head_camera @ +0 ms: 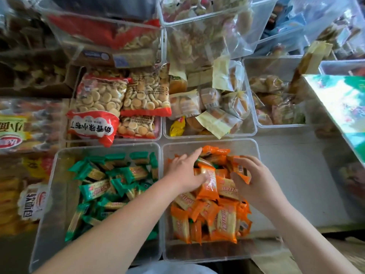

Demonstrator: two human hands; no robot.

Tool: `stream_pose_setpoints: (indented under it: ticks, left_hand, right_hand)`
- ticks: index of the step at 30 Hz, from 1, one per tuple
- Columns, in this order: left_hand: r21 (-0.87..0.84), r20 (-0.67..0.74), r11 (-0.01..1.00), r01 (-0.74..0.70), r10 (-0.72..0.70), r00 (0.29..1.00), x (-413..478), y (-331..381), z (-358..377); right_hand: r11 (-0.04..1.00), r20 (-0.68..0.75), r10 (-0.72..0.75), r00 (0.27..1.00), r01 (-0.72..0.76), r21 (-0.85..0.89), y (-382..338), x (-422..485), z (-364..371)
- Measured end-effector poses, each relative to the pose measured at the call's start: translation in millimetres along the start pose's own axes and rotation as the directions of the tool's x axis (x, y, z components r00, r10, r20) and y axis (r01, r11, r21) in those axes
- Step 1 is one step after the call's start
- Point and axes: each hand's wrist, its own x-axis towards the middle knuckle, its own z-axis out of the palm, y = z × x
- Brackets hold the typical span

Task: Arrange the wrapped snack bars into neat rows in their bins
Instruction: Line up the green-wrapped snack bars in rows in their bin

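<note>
Clear bin (217, 142) taken as reference. Touching its left wall: second bin (59, 175), green bars (110, 184) jumbled. Inside reference bin: orange bars (225, 220) heaped, unrowed. Left hand (183, 173) on heap's far left, forefinger straight, thumb pressing upright bar (209, 184). Right hand (254, 180) at far right, fingers curled round orange bars.

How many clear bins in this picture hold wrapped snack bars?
2. The bin of green-wrapped bars is at front left; the bin of orange-wrapped bars stands right beside it, on its right. The blurred bins farther back may hold more.
</note>
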Motion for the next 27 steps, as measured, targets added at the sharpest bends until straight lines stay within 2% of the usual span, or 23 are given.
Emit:
stream_pose_setpoints:
  ticks: [2,4,8,11,15,17,19,21,24,27]
  left_hand:
    - [0.077,-0.028,0.997,-0.021,0.023,0.999,-1,-4,5]
    - [0.083,-0.068,0.995,-0.064,0.069,0.995,-8,-9,10]
    - [-0.044,-0.03,0.993,-0.11,0.109,0.994,-34,-14,26]
    - [0.001,-0.009,0.981,-0.192,0.192,0.981,-51,-13,39]
    - [-0.001,0.092,0.978,-0.208,0.207,0.974,-65,-6,39]
    - [-0.085,0.075,0.984,-0.16,0.166,0.983,-62,-2,33]
    - [-0.208,-0.02,0.976,-0.062,0.059,0.998,-45,0,28]
    - [-0.152,-0.079,0.988,-0.03,0.018,0.997,-20,4,25]
    - [-0.007,-0.058,1.0,0.005,-0.005,0.998,3,12,27]
    - [0.006,-0.051,1.0,0.01,-0.01,0.999,4,17,29]
  right_hand:
    - [0.994,0.104,0.078,0.992,-0.07,-0.083,3,14,-3]
    - [0.987,0.196,0.115,0.974,-0.091,-0.13,5,27,1]
    - [0.978,0.237,0.046,0.97,0.005,-0.21,11,47,13]
    - [0.962,0.259,-0.016,0.966,0.085,-0.258,14,55,19]
    - [0.954,0.296,-0.08,0.952,0.159,-0.252,13,50,20]
    - [0.949,0.306,-0.094,0.947,0.178,-0.261,12,48,19]
    - [0.934,0.341,-0.069,0.938,0.18,-0.307,12,46,19]
    - [0.925,0.379,-0.049,0.924,0.185,-0.331,10,44,19]
    - [0.934,0.384,-0.072,0.92,0.197,-0.297,9,38,19]
    - [0.94,0.399,-0.085,0.913,0.207,-0.272,7,27,14]
